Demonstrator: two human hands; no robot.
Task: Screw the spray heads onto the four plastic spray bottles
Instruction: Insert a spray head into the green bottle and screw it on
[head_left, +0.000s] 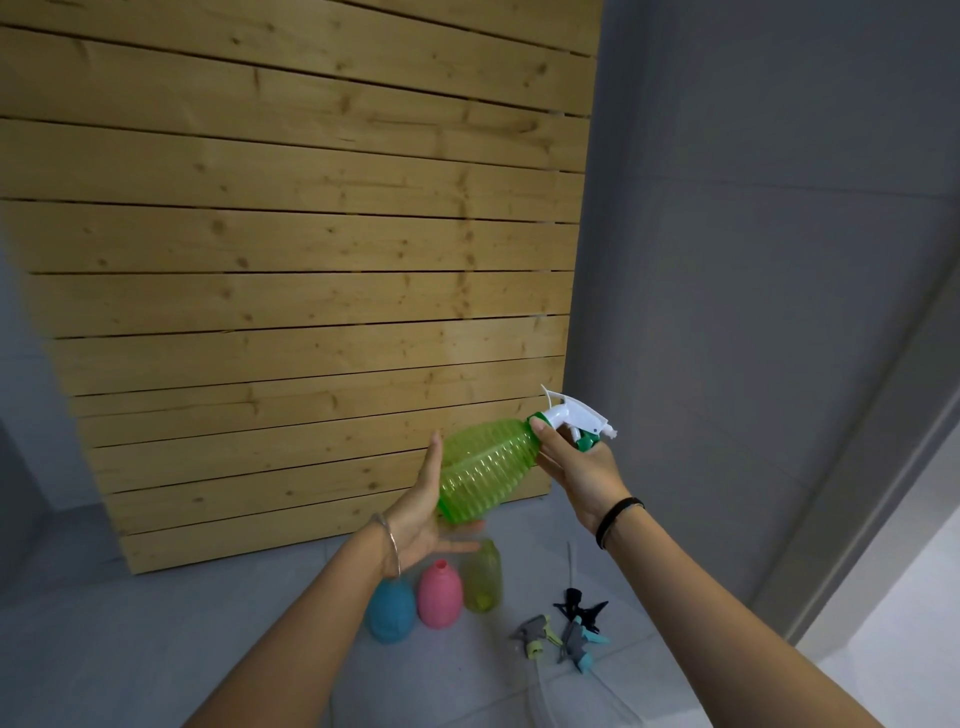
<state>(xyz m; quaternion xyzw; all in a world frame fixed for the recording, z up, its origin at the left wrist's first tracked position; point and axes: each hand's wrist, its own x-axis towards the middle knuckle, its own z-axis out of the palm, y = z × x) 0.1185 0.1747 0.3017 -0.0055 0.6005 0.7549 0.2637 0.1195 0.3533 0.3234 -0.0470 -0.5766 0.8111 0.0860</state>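
In mid-air, right hand (577, 467) grips green bottle (485, 465) at the neck; left hand (423, 512) flat against its base.

Right hand (576, 467) grips spray head (576, 415) on tilted green bottle (483, 467), left hand (423, 514) flat against its base; pink bottle (439, 597) on floor (208, 649).

Ribbed green bottle (485, 470), white spray head (576, 421) on its neck, tilts above the open-necked pink bottle (439, 595). Blue bottle (390, 610) stands left of it, yellowish bottle (483, 577) right, and perhaps three loose spray heads (563, 631) lie farther right.
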